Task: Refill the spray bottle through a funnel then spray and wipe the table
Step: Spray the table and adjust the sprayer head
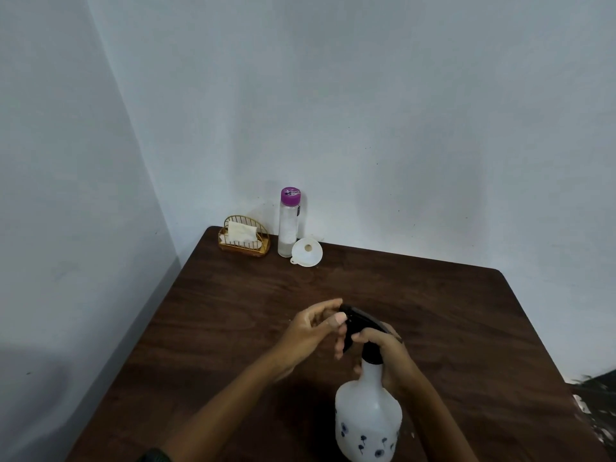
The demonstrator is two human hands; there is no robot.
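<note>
**A:** Both hands are on the spray bottle (366,415), which stands upright at the near edge of the bench (233,311). The right hand (386,351) has its grip curled round the neck, just under the black spray head (361,323).

**B:** And the left hand (310,331) pinches the nozzle end of that head between thumb and forefinger, with the other fingers loose. This looks like work on the head itself, either twisting it or setting the nozzle.

**A:** What's the risk here?

**B:** All the hold sits high and nothing steadies the base. A hard twist could tip the bottle towards the near edge. The nozzle also points off to the far left, so a squeeze on the trigger would throw spray across the bench too soon. How much liquid is inside can't be told through the cloudy plastic.

**A:** What else is on the bench?

**B:** The white funnel (307,252) is well away in the far corner, touching the clear bottle with the purple cap (288,225), which is capped. Left of that is a gold wire holder (243,241) with a tissue (241,231) in it.

**A:** Is anything in the way?

**B:** Nothing lies between the hands and that corner, but it's a long reach, and the person would have to let go with one hand.
</note>
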